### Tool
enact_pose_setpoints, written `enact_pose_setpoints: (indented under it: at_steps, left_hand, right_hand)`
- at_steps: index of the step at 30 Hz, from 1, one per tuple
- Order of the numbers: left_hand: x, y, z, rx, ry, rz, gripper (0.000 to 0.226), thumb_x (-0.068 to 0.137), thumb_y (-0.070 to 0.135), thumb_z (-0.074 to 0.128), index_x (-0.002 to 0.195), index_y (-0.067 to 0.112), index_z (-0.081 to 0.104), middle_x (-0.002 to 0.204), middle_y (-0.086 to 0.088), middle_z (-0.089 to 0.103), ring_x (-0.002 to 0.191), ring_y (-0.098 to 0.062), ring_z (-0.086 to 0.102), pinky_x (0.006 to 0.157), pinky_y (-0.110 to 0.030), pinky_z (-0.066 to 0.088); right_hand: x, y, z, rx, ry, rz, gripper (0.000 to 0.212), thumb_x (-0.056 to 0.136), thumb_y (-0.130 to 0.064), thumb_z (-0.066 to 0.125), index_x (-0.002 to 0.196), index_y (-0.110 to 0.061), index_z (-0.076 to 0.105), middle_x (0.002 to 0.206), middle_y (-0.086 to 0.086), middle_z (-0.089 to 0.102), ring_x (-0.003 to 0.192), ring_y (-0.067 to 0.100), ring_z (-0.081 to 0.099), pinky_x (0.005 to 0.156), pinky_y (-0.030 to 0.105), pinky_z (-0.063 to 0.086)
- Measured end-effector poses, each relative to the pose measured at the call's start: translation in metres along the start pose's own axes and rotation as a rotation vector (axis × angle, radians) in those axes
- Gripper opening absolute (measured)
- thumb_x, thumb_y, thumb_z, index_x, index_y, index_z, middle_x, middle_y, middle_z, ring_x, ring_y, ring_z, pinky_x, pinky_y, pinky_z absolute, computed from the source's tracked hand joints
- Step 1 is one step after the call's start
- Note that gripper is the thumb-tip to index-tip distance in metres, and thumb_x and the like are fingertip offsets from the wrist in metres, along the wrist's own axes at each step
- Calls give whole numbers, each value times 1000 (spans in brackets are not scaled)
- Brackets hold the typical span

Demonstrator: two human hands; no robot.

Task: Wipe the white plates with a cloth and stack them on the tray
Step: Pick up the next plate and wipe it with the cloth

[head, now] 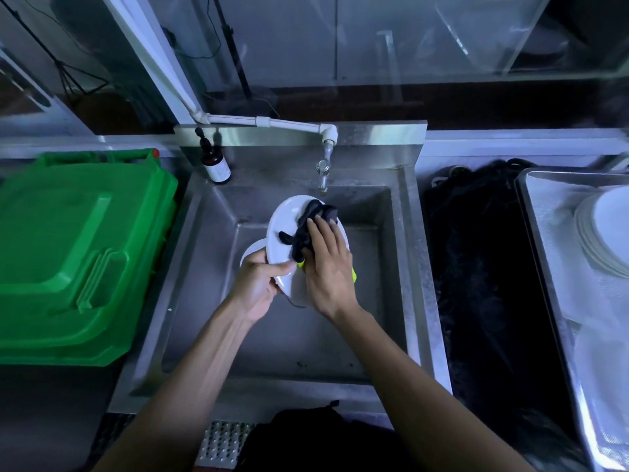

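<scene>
We are wiping one white plate (pixel 289 229) over the sink (pixel 391 240), holding it tilted above the basin, just below the tap (pixel 323 172). Our left hand (pixel 258 284) is gripping the plate's near rim, thumb curled over the face and fingers curled behind it. Our right hand (pixel 328 264) is pressing the dark cloth (pixel 306 226) against the plate's face, fingers mostly extended over the bunched cloth; a yellow-green part is showing beneath the palm, and we cannot tell whether it belongs to the cloth. A second white plate (pixel 253 252) is showing just behind the first, at the left fingers; whether it is also held we cannot tell.

To do this step well, in our judgement:
- We are keeping the left grip firm, since a wet glazed rim is likely to slip.
- We are spreading the cloth flatter so that more of it meets the surface.
- We are working from centre to rim, then turning the plate to reach the area under the left thumb.

The tray (pixel 541 233) is sitting on the worktop to our right, well apart from the sink, with a stack of plates (pixel 602 240) already on it.
</scene>
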State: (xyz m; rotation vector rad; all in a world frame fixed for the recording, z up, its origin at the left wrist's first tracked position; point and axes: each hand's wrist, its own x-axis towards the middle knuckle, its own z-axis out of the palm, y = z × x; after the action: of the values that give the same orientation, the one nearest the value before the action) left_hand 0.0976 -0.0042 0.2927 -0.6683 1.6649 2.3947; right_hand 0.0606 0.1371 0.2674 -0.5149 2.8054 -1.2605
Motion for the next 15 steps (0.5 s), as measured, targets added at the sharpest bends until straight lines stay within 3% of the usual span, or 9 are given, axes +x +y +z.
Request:
enact_pose_setpoints:
  at_steps: [6,12,15]
  left_hand:
    - [2,7,-29,-116,-59,11,57,77,2,68,133,0,59,126,-22,68,108,-35,67,90,-46,53]
    - [4,7,-48,-156,-128,18,50,80,0,66,130,-1,61,122,-21,70,107,-34,70,77,-39,61]
    - [4,10,-60,-141,-184,-6,51,80,2,67,130,-1,60,122,-20,70,109,-34,70,76,-40,61]
  right_hand:
    - [-13,-14,14,-106,13,45,51,107,-27,34,158,-20,25,166,-3,19,154,20,4,119,43,20]
    - [-20,-21,27,-83,64,212,51,109,-30,28,159,-21,20,167,-5,10,154,16,-4,119,45,19]
    - [-17,-20,23,-76,67,202,51,109,-30,31,158,-22,21,167,-6,9,154,15,-4,118,45,19]
